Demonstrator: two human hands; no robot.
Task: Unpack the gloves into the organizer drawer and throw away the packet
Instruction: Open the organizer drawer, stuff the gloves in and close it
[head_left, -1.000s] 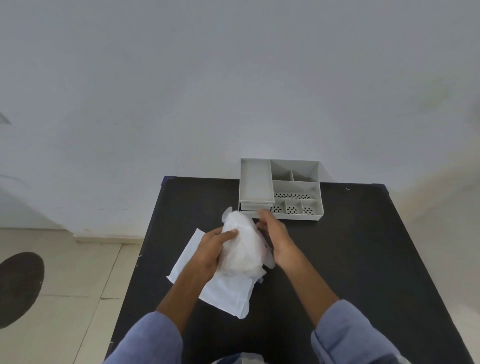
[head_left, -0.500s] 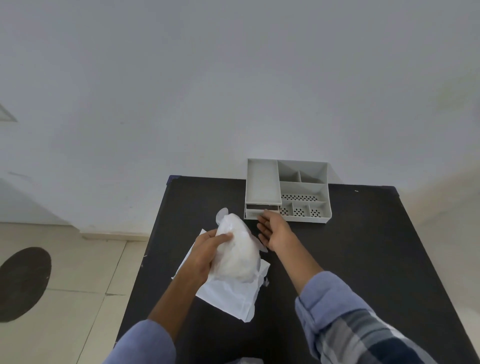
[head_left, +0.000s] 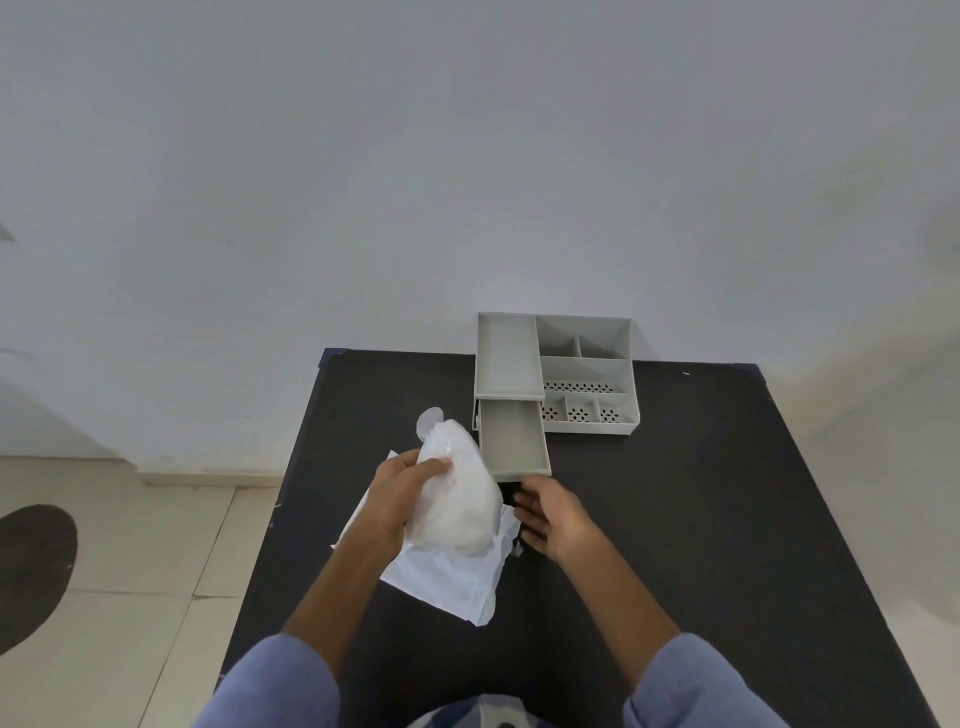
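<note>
My left hand (head_left: 402, 488) grips a bundle of translucent white gloves (head_left: 457, 499) and holds it above the flat white packet (head_left: 447, 577) lying on the black table (head_left: 701, 509). A grey organizer (head_left: 587, 371) stands at the table's far edge. Its drawer (head_left: 514, 441) is pulled out toward me and shows nothing inside. My right hand (head_left: 553, 514) hovers just in front of the drawer's front edge, fingers apart and palm turned left, holding nothing.
The organizer has a long tray on top of the drawer slot and several small compartments, some perforated, to the right. A pale wall rises behind the table. Tiled floor and a dark round mat (head_left: 31, 566) lie to the left.
My right hand reached to the organizer, pulled the drawer out toward me and let go. The glove bundle in my left hand stayed above the packet.
</note>
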